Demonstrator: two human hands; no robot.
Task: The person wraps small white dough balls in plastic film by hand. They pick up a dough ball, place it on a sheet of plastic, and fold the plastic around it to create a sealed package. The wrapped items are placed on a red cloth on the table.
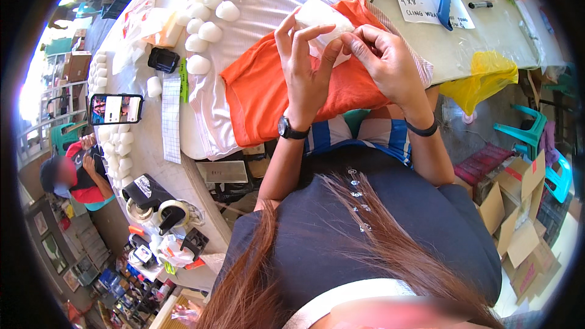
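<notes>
Over the orange cloth [256,79], my two hands meet at a white piece in thin, translucent plastic [314,13]. My left hand [304,64] steadies the plastic between its thumb and fingers, the other fingers lifted. Thumb and forefinger of my right hand [385,61] pinch the plastic at its near right edge. What lies inside the plastic is hard to make out. To the left, several white, rounded, cylinder-like pieces [210,31] lie in rows on a pale striped cloth [207,100].
A phone [116,109], a gridded ruler [171,119] and a black box-shaped item [163,60] lie left. Tape dispensers [173,214] sit nearer. A handwritten sheet [420,0], a blue cutter [445,9] and a yellow plastic bag [484,79] are right. Cardboard boxes [518,207] stand on the floor. Another person [85,173] is far left.
</notes>
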